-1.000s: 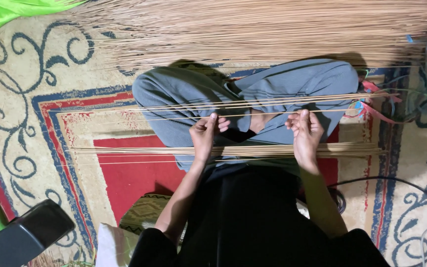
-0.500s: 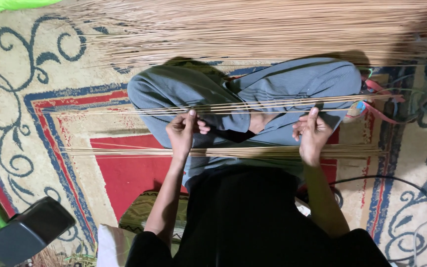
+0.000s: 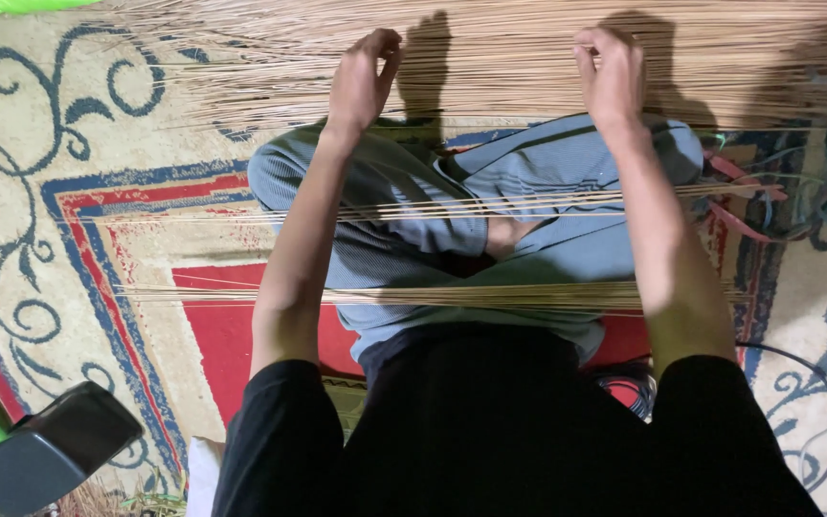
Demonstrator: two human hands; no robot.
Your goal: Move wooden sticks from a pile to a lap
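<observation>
1. Across the far edge of the patterned cream, red and blue carpet (image 3: 98, 239) lies a wide heap of thin straw-coloured sticks (image 3: 490, 67), running from side to side.
2. Left hand (image 3: 361, 81) rests on the near part of that heap, its fingers curled in and pinched together on a few of the sticks; exactly how many it grips cannot be told.
3. Right hand (image 3: 610, 77) rests on the same heap, well apart from the left hand, with its fingers likewise curled shut around some sticks.
4. Both forearms reach out over the person's crossed legs in grey-blue striped trousers (image 3: 528, 191), which sit near the middle of the carpet.
5. A slim bundle of straw-coloured sticks (image 3: 413, 209) lies across the knees, its ends reaching out over the carpet on both sides.
6. A second, thicker bundle of the same sticks (image 3: 433, 295) lies across the lap, nearer the body, just above the black shirt (image 3: 509, 431).
7. At the near left corner of the carpet sits a dark grey rounded box (image 3: 50, 450).
8. Bright green cloth (image 3: 11, 8) shows at the far left corner.
9. A thin black cable (image 3: 796, 359) curls on the carpet by the near right edge.
</observation>
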